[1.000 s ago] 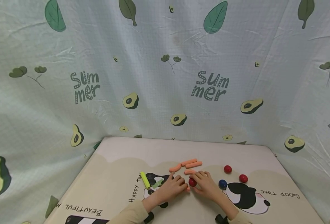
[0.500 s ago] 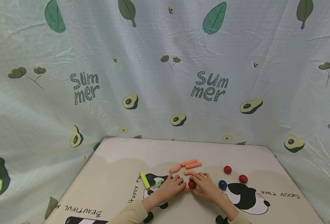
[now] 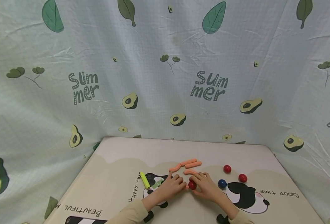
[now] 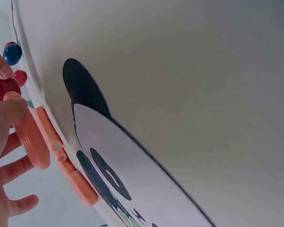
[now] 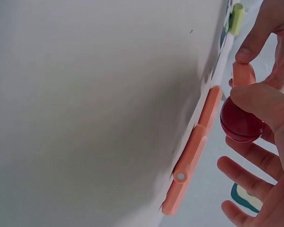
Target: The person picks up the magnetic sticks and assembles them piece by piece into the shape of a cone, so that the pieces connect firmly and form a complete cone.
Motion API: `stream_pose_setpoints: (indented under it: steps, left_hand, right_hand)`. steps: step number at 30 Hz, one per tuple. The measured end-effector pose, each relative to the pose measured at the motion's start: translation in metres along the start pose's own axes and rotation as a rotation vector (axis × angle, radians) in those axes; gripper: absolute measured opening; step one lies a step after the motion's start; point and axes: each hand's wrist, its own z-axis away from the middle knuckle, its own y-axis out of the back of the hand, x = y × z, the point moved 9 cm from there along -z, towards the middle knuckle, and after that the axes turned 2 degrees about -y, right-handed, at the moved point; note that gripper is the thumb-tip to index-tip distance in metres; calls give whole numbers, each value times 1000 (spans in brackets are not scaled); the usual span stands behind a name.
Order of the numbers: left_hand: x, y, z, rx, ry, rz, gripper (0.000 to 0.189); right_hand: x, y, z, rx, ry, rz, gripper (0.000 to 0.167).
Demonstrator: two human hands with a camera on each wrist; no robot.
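Note:
In the middle of the table, both hands meet over a red ball and an orange rod. My left hand (image 3: 171, 188) pinches the short, rounded orange rod (image 4: 32, 137) between thumb and finger, its other fingers spread. The right hand (image 3: 207, 186) grips the glossy red ball (image 5: 241, 123) between thumb and fingers. One end of the rod is right at the ball in both wrist views. Just beyond the hands lie several more orange rods (image 3: 193, 165), straight and curved. In the right wrist view, one shows a pale round spot.
To the right lie a blue ball (image 3: 222, 184) and two red balls (image 3: 227, 169) (image 3: 242, 178). Left of the hands is a yellow-green rod (image 3: 144, 180). The table (image 3: 120, 186) has printed cartoon animals and words. A patterned curtain (image 3: 153, 77) hangs behind its far edge.
The held red ball and both hands have come very slightly nearer the body since one second ago, and the rod shows less between them. Otherwise little has moved.

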Motion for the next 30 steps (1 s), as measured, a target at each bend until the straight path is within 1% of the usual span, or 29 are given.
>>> stream_pose_setpoints:
  steps: [7, 9, 12, 14, 16, 19, 26, 30]
  left_hand:
    - [-2, -3, 2, 4, 1, 7, 15]
    - [-2, -1, 2, 28, -2, 25, 16]
    - [-2, 1, 3, 30, -12, 34, 17]
    - [-2, 0, 3, 8, -13, 42, 14]
    - [-2, -5, 4, -37, -13, 34, 12]
    - [-2, -10, 5, -70, -11, 28, 10]
    - [-3, -11, 7, -74, -17, 15, 10]
    - [-4, -11, 7, -83, -15, 9, 9]
  right_hand:
    - [-4, 0, 1, 4, 60, 22, 38]
    - [-5, 0, 1, 8, 76, 17, 38]
    - [-7, 0, 2, 8, 90, 15, 36]
    - [-6, -1, 2, -10, 83, 4, 35]
    - [-6, -3, 2, -35, 73, -1, 34]
    - [-4, -7, 3, -66, 62, -16, 32]
    - [-6, -10, 2, -70, 77, -43, 30]
    - [-7, -9, 2, -98, 65, -66, 28]
